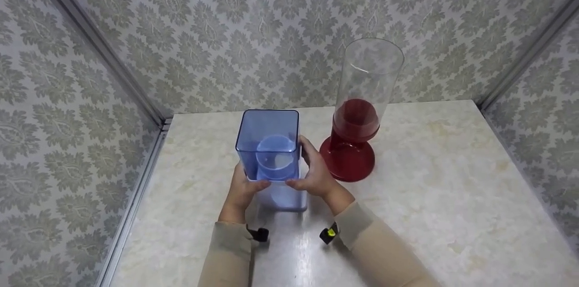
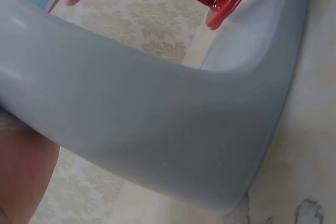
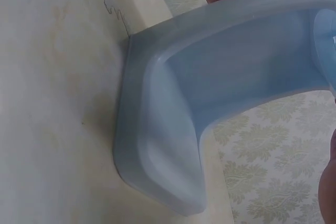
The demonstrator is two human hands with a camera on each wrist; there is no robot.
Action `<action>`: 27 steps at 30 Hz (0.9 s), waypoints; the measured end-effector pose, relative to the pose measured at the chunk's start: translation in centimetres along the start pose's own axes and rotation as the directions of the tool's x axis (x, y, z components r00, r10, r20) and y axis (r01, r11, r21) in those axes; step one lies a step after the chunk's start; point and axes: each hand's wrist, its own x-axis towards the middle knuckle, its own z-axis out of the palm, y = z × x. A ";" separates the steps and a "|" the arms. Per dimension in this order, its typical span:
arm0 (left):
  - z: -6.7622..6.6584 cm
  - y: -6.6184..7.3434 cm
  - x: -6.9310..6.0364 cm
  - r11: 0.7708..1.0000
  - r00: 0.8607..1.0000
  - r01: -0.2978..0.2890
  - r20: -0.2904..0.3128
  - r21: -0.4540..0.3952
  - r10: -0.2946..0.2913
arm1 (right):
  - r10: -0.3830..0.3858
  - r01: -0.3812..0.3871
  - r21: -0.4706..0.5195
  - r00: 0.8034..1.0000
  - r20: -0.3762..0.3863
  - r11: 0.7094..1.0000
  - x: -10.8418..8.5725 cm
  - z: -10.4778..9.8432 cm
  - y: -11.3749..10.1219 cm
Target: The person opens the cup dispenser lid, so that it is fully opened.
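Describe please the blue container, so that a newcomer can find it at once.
Above the pale tabletop, find the left hand and right hand. Between them they hold the blue container; its square top sets it apart from the red stand with its round, clear cylinder.

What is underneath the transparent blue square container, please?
Below the transparent blue square container is a pale-blue curved stand; its foot covers part of the pale marbled tabletop, so that patch cannot be seen.

Right of your fingers (image 1: 306,147): red dispenser (image 1: 356,131), clear tube (image 1: 368,81) on top, standing on marbled bench (image 1: 443,187). Patterned walls (image 1: 289,29) beyond and either side, metal rails (image 1: 103,54) at corners.
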 end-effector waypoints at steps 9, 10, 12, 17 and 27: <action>-0.5 0.2 -0.5 1.000 0.999 -0.003 -0.040 0.004 0.003 | 0.110 -0.107 -0.028 0.984 0.137 0.994 0.2 -0.6 -0.9; -0.4 0.2 -0.4 1.000 0.999 0.001 -0.033 0.009 0.000 | 0.125 -0.121 -0.034 0.980 0.152 0.992 0.1 -1.0 -1.3; -0.2 0.2 -0.3 1.000 1.000 0.008 -0.023 0.021 -0.008 | 0.131 -0.127 -0.035 0.976 0.172 0.991 0.2 -1.5 -2.0; 0.1 0.3 -0.3 0.999 1.000 0.002 -0.028 0.034 -0.001 | 0.079 -0.082 0.018 0.987 0.138 0.996 1.2 -1.6 -4.5; 0.3 0.6 -0.4 0.992 0.998 0.006 -0.066 0.123 0.002 | 0.077 -0.077 -0.010 0.996 0.054 0.997 3.4 0.6 -6.4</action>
